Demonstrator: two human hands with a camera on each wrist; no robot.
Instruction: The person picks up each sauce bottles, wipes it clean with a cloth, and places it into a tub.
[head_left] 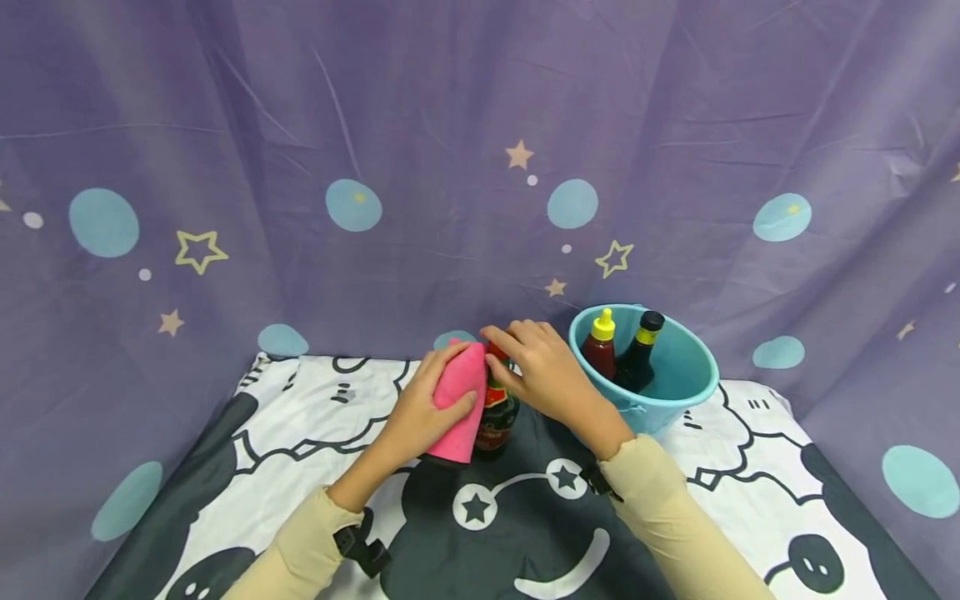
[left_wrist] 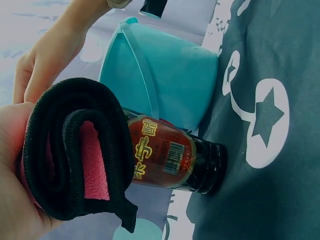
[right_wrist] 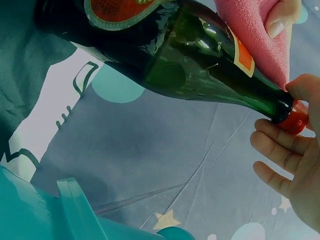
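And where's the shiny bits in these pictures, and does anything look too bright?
Right wrist view: small white glints on the green glass bottle; left wrist view: the top-left background looks washed out around the right hand; head view: soft, pale sheen on the creased purple curtain, no harsh glare.

Head view: light was soft, fairly even and moderately bright. The curtain (head_left: 450,92) carried a pale sheen above the far right corner of the cloth (head_left: 517,525); its creases caught thin bright lines. Spots (head_left: 921,481) near the right frame edge looked stretched. Left wrist view: colours were cool, and haze washed out the upper left; the label (left_wrist: 157,150) was fairly crisp. Right wrist view: dimmer, bluish; white glare dotted the shoulder of the bottle (right_wrist: 170,60), whose base sank into darkness.
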